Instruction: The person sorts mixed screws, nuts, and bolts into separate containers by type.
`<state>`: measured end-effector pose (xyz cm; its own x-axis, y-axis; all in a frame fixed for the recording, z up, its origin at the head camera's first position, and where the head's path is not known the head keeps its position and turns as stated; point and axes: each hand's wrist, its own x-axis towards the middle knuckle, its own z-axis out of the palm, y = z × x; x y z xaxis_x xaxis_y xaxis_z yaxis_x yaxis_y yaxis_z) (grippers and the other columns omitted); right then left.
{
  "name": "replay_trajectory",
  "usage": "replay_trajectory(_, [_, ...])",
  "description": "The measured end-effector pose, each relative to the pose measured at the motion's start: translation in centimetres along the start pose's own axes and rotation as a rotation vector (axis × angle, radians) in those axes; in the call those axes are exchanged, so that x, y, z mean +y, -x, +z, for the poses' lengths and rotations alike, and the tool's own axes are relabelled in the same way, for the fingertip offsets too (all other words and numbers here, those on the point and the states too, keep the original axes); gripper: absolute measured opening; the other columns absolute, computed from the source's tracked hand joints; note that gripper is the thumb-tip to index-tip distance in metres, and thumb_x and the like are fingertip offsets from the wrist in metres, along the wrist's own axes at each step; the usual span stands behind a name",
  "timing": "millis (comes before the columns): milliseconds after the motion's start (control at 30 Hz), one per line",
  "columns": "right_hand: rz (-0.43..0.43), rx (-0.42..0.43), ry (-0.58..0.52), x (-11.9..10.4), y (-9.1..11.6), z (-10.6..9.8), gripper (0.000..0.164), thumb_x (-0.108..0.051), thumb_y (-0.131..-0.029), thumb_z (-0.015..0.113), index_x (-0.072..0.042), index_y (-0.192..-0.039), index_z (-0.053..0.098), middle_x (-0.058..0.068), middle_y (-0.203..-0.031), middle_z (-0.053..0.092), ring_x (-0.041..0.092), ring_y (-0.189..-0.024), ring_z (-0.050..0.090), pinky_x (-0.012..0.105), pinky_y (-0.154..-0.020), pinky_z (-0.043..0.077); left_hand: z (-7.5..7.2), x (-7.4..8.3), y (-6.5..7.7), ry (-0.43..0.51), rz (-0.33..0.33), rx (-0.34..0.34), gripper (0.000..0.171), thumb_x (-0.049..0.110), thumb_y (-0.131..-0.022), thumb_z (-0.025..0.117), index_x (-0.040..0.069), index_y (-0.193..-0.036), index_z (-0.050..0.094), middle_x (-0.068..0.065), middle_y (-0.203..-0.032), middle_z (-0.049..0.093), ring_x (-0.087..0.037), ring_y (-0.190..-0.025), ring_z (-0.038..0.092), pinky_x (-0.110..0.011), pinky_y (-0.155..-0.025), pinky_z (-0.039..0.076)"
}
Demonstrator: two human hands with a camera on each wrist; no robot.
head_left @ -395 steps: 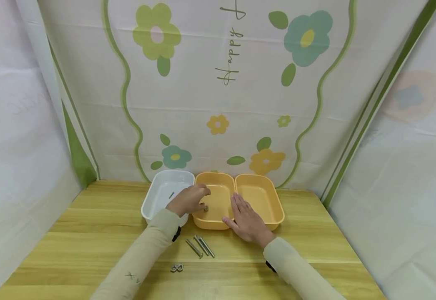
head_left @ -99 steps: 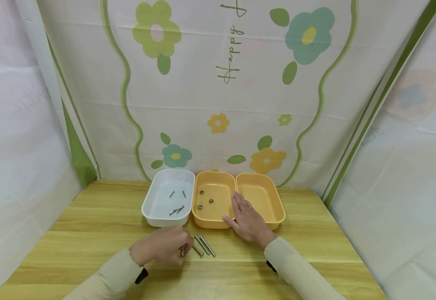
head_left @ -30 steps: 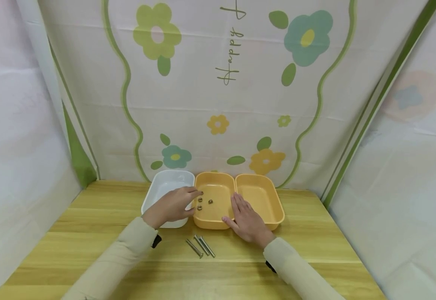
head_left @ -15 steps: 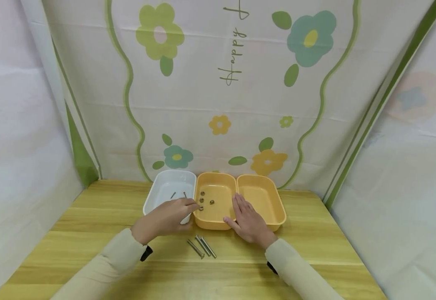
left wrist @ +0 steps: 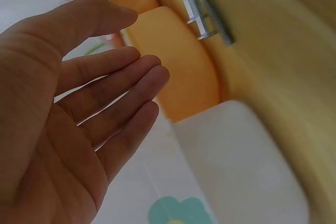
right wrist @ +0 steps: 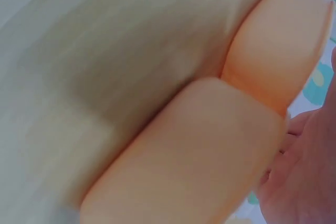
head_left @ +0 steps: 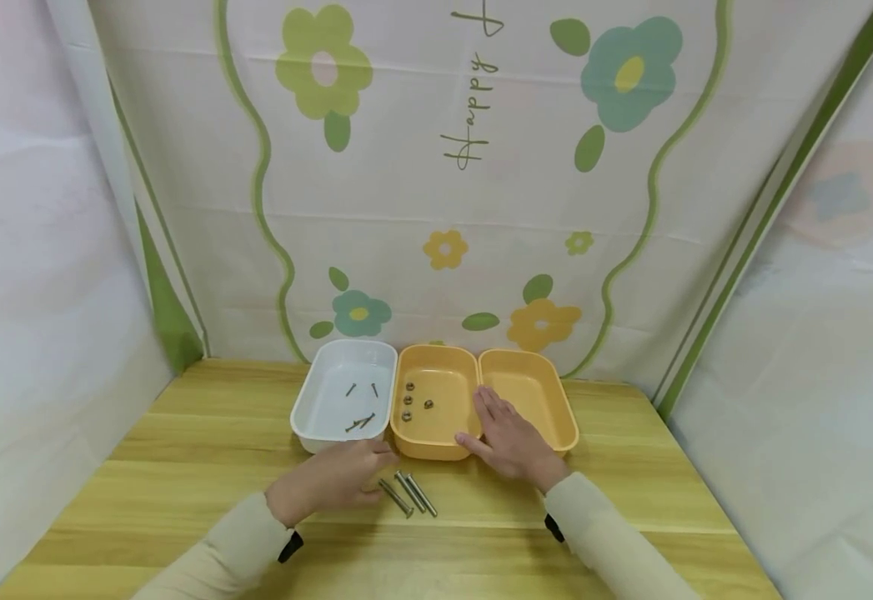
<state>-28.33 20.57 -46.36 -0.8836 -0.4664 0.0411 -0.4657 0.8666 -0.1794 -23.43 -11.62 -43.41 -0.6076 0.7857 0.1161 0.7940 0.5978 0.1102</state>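
Observation:
My left hand (head_left: 334,482) hovers just in front of the white bin, left of three long bolts (head_left: 409,493) on the table. In the left wrist view its fingers (left wrist: 123,100) are loosely extended, thumb apart, holding nothing. My right hand (head_left: 514,442) lies flat, its fingers resting on the adjoining rims of the middle orange bin (head_left: 432,452) and the right orange bin (head_left: 567,433). Several hex nuts (head_left: 408,401) sit in the middle bin. Several small screws (head_left: 361,422) lie in the white bin (head_left: 301,429). Inside the right orange bin, nothing shows.
The three bins stand side by side along the back of the wooden table (head_left: 203,442). A flower-printed cloth (head_left: 398,183) hangs right behind them. Pale cloth walls (head_left: 31,292) close off the left and right sides.
Two nuts have left the tabletop, and the middle bin's nuts have grown from one visible to several. My left hand has since drawn back toward the bolts. My right hand keeps its place.

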Motion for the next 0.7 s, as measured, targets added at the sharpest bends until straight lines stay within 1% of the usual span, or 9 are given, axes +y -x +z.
replay_trajectory(33, [-0.003, 0.000, 0.004, 0.2, 0.2, -0.2, 0.092, -0.064, -0.109, 0.035, 0.004, -0.167, 0.014, 0.023, -0.176, 0.014, 0.036, -0.165, 0.015, 0.053, -0.134, 0.022, 0.4, -0.1, 0.0, 0.003, -0.002, -0.006, 0.039, 0.015, -0.087, 0.083, 0.007, -0.124, 0.074, -0.007, -0.121, 0.077, -0.019, -0.108, 0.074, -0.029, -0.089, 0.063])
replay_trajectory(133, [-0.010, 0.015, 0.003, 0.9, 0.8, -0.9, 0.091, -0.062, -0.109, 0.038, 0.005, -0.166, 0.014, 0.023, -0.176, 0.014, 0.038, -0.165, 0.015, 0.055, -0.133, 0.023, 1.4, -0.3, 0.1, 0.014, 0.019, 0.011, 0.038, 0.010, -0.084, 0.082, 0.008, -0.122, 0.076, -0.007, -0.119, 0.079, -0.017, -0.103, 0.075, -0.027, -0.086, 0.064])
replay_trajectory(233, [-0.006, 0.040, 0.005, 1.9, 1.6, -1.5, 0.092, -0.062, -0.109, 0.040, 0.005, -0.166, 0.013, 0.023, -0.176, 0.013, 0.038, -0.165, 0.015, 0.056, -0.133, 0.022, 2.1, -0.5, 0.2, 0.017, 0.030, 0.024, 0.038, 0.007, -0.082, 0.081, 0.008, -0.120, 0.076, -0.008, -0.118, 0.079, -0.016, -0.099, 0.075, -0.026, -0.083, 0.064])
replay_trajectory(400, [0.014, 0.092, 0.003, 4.0, 2.9, -2.3, 0.094, -0.060, -0.107, 0.046, 0.008, -0.165, 0.017, 0.026, -0.175, 0.015, 0.043, -0.163, 0.018, 0.060, -0.131, 0.025, 3.0, -0.8, 0.1, -0.001, 0.019, 0.022, 0.036, 0.008, -0.083, 0.081, 0.008, -0.119, 0.078, -0.007, -0.118, 0.079, -0.017, -0.101, 0.075, -0.028, -0.087, 0.064])
replay_trajectory(533, [0.053, 0.113, 0.007, 6.0, 4.2, -2.5, 0.095, -0.060, -0.107, 0.048, 0.009, -0.164, 0.018, 0.027, -0.174, 0.017, 0.043, -0.163, 0.019, 0.061, -0.129, 0.026, 3.5, -1.0, 0.0, -0.005, 0.008, 0.022, 0.035, 0.008, -0.083, 0.081, 0.008, -0.118, 0.078, -0.007, -0.117, 0.079, -0.017, -0.099, 0.075, -0.029, -0.087, 0.064])
replay_trajectory(700, [0.118, 0.118, -0.004, 8.2, 5.6, -2.1, 0.096, -0.061, -0.107, 0.046, 0.011, -0.164, 0.017, 0.030, -0.173, 0.017, 0.046, -0.162, 0.019, 0.065, -0.129, 0.024, 3.8, -1.2, -0.3, 0.016, 0.014, 0.029, 0.030, 0.004, -0.083, 0.080, 0.008, -0.112, 0.079, -0.004, -0.110, 0.079, -0.009, -0.090, 0.071, -0.023, -0.079, 0.062])
